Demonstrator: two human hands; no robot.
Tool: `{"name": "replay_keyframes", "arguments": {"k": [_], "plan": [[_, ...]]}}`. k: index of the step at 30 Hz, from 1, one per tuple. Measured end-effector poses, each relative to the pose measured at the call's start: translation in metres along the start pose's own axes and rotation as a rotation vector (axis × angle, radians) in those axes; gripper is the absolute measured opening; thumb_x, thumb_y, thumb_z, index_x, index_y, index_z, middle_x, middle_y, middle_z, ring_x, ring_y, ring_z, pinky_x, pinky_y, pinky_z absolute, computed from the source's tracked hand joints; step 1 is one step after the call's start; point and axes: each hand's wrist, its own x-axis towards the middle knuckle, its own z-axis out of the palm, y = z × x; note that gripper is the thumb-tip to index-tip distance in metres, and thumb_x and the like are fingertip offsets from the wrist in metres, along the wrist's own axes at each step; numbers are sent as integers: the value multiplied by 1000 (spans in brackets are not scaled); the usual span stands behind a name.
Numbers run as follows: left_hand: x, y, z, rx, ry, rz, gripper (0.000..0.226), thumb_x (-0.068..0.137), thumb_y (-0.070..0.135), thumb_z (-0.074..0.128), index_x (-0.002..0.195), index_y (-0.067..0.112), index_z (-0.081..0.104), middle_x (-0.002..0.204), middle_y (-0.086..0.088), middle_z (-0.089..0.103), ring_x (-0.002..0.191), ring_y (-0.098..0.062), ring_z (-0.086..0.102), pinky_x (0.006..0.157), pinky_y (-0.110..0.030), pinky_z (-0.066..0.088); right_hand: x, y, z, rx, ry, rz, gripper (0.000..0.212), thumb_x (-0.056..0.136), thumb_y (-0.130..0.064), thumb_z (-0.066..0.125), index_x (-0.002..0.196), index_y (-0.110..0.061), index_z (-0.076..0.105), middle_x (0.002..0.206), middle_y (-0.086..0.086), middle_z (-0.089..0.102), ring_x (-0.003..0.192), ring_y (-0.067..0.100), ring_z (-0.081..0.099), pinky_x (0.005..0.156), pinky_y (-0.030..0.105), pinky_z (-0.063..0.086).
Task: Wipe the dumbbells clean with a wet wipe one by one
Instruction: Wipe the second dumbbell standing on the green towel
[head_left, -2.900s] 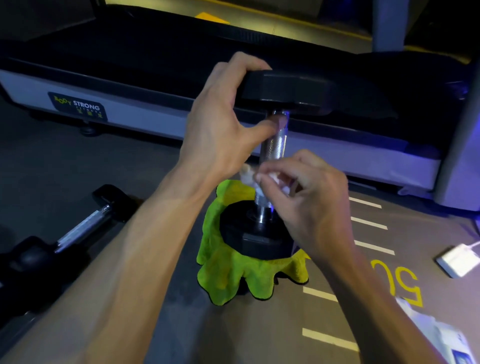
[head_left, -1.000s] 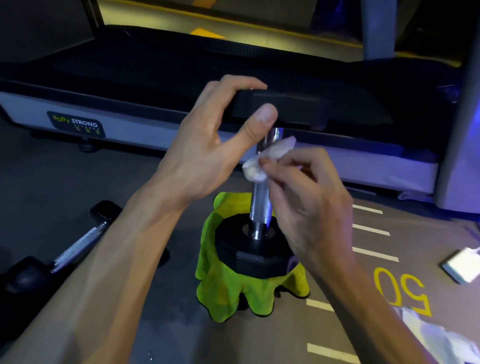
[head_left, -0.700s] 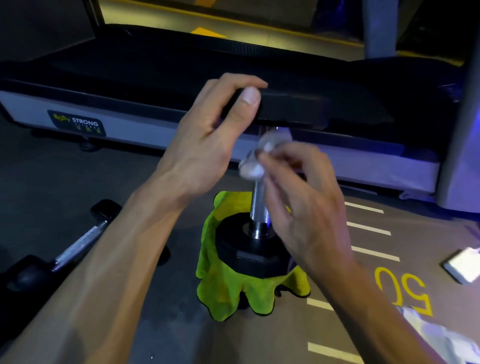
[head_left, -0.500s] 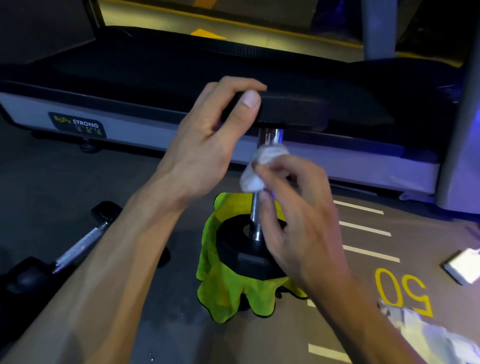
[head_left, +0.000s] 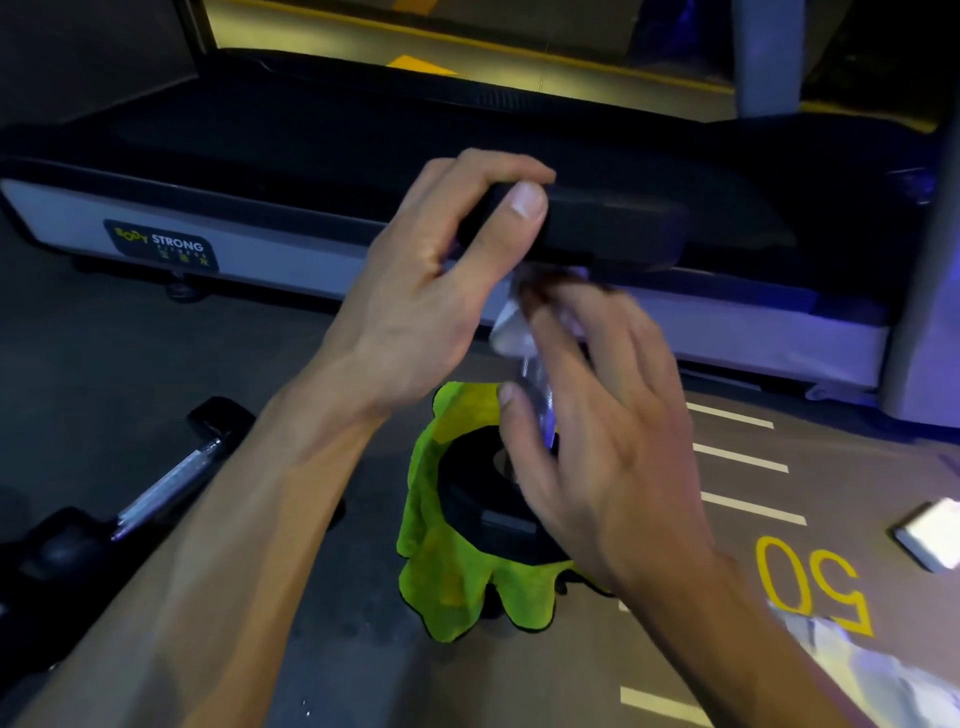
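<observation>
Right hand (head_left: 608, 447) w/ wet wipe (head_left: 511, 332): 2.9 s ago low on the dumbbell (head_left: 587, 228) shaft, just above the bottom head; now raised to the shaft's top end, directly under the upper head. Fingertips motion-blurred. Thumb now extends down alongside the shaft; 1.0 s ago it pinched the wipe. Left hand (head_left: 431, 291): thumb was off the upper head 1.0 s ago, now pressed on its near edge. Wipe less exposed than 0.5 s ago, mostly covered by fingers.

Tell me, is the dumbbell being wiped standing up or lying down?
Standing up. The dumbbell has one black end under the left hand, the other end down on the green cloth.
</observation>
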Motion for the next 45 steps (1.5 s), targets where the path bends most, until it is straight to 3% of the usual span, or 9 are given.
{"name": "replay_keyframes", "arguments": {"k": [3, 8, 13, 17, 27, 32, 38, 41, 45], "plan": [[0, 2, 1, -7, 4, 9, 25, 107, 42, 43, 125, 37, 60, 113, 20, 53, 110, 2, 55, 93, -13, 39, -3, 0, 2, 4, -5, 10, 50, 93, -19, 62, 140, -1, 56, 141, 12, 52, 134, 31, 47, 113, 50, 39], [-1, 1, 1, -22, 20, 5, 26, 106, 42, 44, 125, 35, 61, 106, 22, 52, 104, 6, 54, 92, -12, 37, -18, 4, -2, 134, -28, 90, 45, 94, -17, 63, 138, -10, 59, 140, 1, 48, 128, 17, 49, 108, 35, 44], [0, -2, 0, -49, 14, -14, 27, 106, 41, 44, 125, 33, 61, 119, 9, 57, 111, 3, 55, 95, -12, 38, -10, 8, 1, 186, -50, 103, 52, 101, -15, 54, 151, -8, 43, 153, 9, 35, 138, 23, 45, 105, 43, 48], [1, -6, -3, -68, 38, -35, 28, 104, 44, 44, 123, 35, 62, 122, 8, 59, 115, 1, 56, 99, -17, 38, -30, 8, -1, 214, -122, 160, 51, 103, -20, 47, 154, -16, 42, 154, -5, 35, 139, 12, 44, 103, 38, 50], [0, -6, -4, -61, 23, -32, 27, 104, 45, 43, 123, 36, 61, 126, 0, 60, 118, -4, 57, 99, -17, 40, -33, 3, -1, 292, -156, 189, 60, 103, -34, 48, 158, -17, 33, 161, -6, 28, 147, 8, 35, 108, 34, 47], [0, -5, 0, -63, 23, -25, 27, 105, 43, 44, 124, 34, 61, 127, 1, 59, 120, -6, 57, 101, -21, 41, -20, 3, -13, 268, -163, 181, 62, 103, -45, 44, 159, -24, 29, 160, -9, 26, 144, 6, 36, 108, 20, 41], [-1, -5, -2, -64, 30, -33, 29, 103, 46, 42, 123, 36, 60, 126, -1, 60, 116, -4, 57, 99, -20, 40, -39, -4, -9, 236, -242, 196, 60, 106, -37, 44, 161, -24, 25, 161, -3, 29, 146, 13, 36, 113, 30, 41], [-2, -6, -2, -69, 42, -42, 29, 103, 45, 43, 123, 34, 61, 126, -3, 61, 117, -7, 57, 101, -23, 40, -53, -1, -17, 184, -307, 160, 52, 106, -38, 38, 157, -26, 35, 154, -8, 39, 139, 10, 43, 108, 28, 43], [-3, -4, 1, -84, 30, -35, 28, 103, 45, 44, 122, 34, 61, 126, -6, 60, 118, -10, 57, 105, -27, 41, -32, 2, -23, 238, -235, 180, 49, 107, -33, 39, 156, -34, 33, 152, -17, 34, 129, 3, 45, 94, 16, 43]]}}
